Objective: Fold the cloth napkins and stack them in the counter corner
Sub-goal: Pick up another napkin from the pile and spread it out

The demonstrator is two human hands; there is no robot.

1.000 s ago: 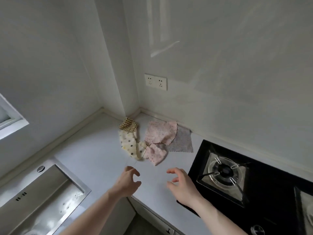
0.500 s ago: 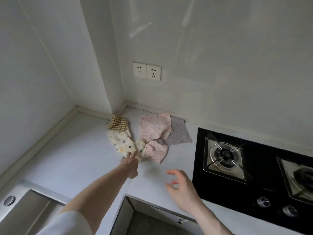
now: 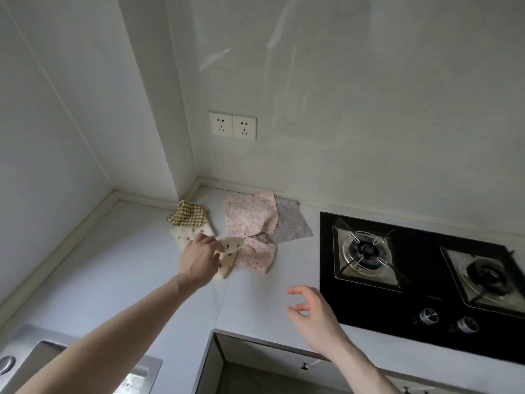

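Several cloth napkins lie crumpled near the counter corner. My left hand pinches the cream napkin with brown dots and lifts one flap of it. A yellow checked napkin lies just behind it. To the right are a pink floral napkin, a smaller pink piece and a grey floral napkin partly under the pink one. My right hand hovers above the counter's front edge, fingers loosely curled, holding nothing.
A black gas hob with two burners and knobs fills the right side. A steel sink sits at the lower left. A double wall socket is above the napkins. The white counter meets the walls at the corner.
My left hand has reached forward from the counter's front to the cream dotted napkin and taken hold of it, raising a flap. My right hand stays near the front edge.
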